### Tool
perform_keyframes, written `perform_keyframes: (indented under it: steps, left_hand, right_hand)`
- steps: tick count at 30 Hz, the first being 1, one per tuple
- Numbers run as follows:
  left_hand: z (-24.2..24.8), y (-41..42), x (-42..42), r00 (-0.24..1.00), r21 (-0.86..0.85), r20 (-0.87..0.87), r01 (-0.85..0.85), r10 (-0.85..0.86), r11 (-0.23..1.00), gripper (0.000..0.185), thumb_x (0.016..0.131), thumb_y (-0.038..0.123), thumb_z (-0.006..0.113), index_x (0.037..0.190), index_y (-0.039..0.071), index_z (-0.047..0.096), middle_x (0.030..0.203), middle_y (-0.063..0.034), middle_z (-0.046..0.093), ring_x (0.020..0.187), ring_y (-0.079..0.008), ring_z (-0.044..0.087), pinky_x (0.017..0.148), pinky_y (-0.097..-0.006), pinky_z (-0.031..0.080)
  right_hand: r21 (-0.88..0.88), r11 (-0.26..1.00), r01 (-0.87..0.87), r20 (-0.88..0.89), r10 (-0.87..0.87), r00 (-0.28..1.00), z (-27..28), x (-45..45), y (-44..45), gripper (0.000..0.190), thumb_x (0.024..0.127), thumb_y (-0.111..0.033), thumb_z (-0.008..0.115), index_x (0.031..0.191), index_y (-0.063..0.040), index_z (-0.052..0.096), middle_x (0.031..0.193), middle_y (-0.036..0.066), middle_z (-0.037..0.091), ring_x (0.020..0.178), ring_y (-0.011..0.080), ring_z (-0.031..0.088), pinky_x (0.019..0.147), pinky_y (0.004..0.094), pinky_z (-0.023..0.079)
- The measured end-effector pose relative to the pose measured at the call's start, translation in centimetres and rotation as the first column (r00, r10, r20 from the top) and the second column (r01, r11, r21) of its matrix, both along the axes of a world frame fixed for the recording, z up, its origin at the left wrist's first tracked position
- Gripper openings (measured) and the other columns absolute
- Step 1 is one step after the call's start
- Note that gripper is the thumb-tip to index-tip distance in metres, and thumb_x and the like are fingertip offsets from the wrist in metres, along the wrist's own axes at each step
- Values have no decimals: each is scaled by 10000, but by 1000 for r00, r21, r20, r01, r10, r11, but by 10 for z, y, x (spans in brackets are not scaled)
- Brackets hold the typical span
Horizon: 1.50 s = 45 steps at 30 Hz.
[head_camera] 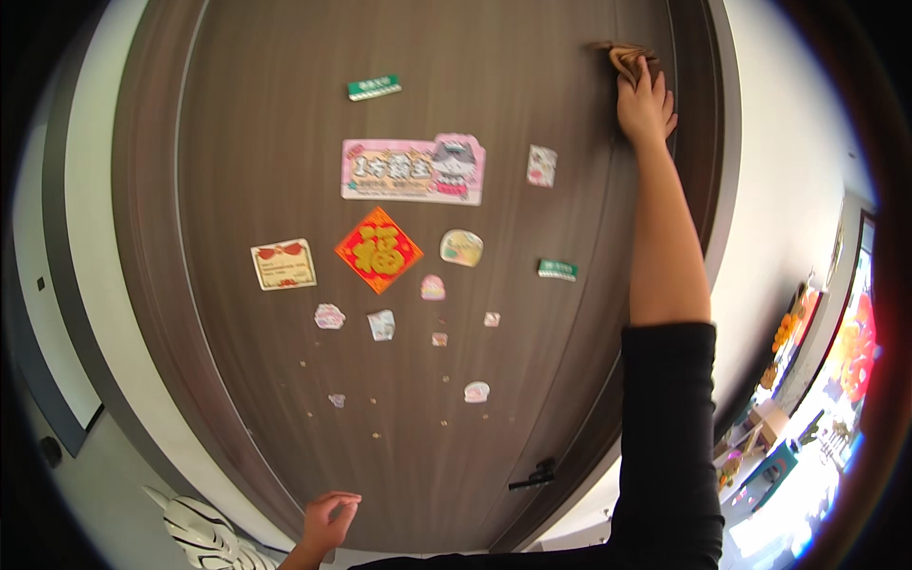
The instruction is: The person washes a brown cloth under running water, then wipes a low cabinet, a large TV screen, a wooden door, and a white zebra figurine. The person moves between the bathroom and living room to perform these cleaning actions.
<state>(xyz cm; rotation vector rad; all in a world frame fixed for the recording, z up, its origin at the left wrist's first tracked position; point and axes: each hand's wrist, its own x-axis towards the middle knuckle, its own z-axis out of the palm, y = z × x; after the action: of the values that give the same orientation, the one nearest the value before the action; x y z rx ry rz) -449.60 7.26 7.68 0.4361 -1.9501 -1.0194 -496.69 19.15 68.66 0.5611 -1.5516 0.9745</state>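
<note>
My right hand [645,107] is raised high, pressing a folded brown cloth [630,63] against the upper right of a brown wood-grain door [499,92]. Its fingers lie spread over the cloth, close to the door's right edge. Low at the left, my left hand [331,519] is in front of the door with loosely bent fingers and nothing visible in it. Between the hands, the door carries a pink cartoon sign [406,171], a red diamond-shaped decoration [379,249] with a gold character, and a cream card [283,264].
Green-and-white strips [375,87] and several small stickers [476,392] are stuck on the door. A black door handle [534,476] projects at the lower right. At lower left stands a black-and-white striped figure [199,531]. A teal object [776,470] stands by a bright window at right.
</note>
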Motion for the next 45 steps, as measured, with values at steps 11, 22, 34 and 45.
perform_keyframes:
  steps: [11, 22, 34, 45]
  left_hand:
    - [12, -37, -53, 944, -165, -68, 308, -322, 937, 96, 923, 46, 670, 958, 23, 756, 1022, -125, 773, 932, -265, 747, 814, -334, 584]
    - [-6, -108, 94, 986, 201, -85, -123, 143, 972, 188, 955, 151, 716, 1109, 44, 732, 1182, -159, 692, 1099, -294, 668, 958, -388, 527]
    - [121, -156, 82, 654, -396, -659, -722, 372, 568, 268, 720, 202, 664, 950, 91, 748, 1076, -93, 708, 1106, -372, 621, 1095, -580, 374]
    - [127, -196, 89, 507, -331, -535, -862, 676, 385, 743, 730, 115, 683, 1435, -22, 493, 1548, -276, 408, 1485, -516, 289, 1207, -656, 167]
  right_hand:
    - [346, 938, 35, -832, 289, 473, 34, 121, -139, 537, 900, -236, 617, 1434, -246, 558, 1491, 101, 520, 1380, 363, 444, 1170, 538, 315]
    - [-217, 958, 189, -144, -222, 964, 151, 105, -112, 502, 954, -368, 471, 1445, -460, 527, 1514, -75, 548, 1331, 249, 569, 1075, 464, 433]
    - [717, 646, 263, -695, 693, 194, -28, 350, -305, 498, 862, -150, 631, 1358, -188, 638, 1419, 53, 587, 1414, 275, 457, 1207, 470, 303]
    - [349, 937, -14, -692, 268, 670, 27, 401, -371, 598, 914, -211, 588, 1508, -219, 515, 1594, 51, 456, 1499, 315, 356, 1245, 541, 226]
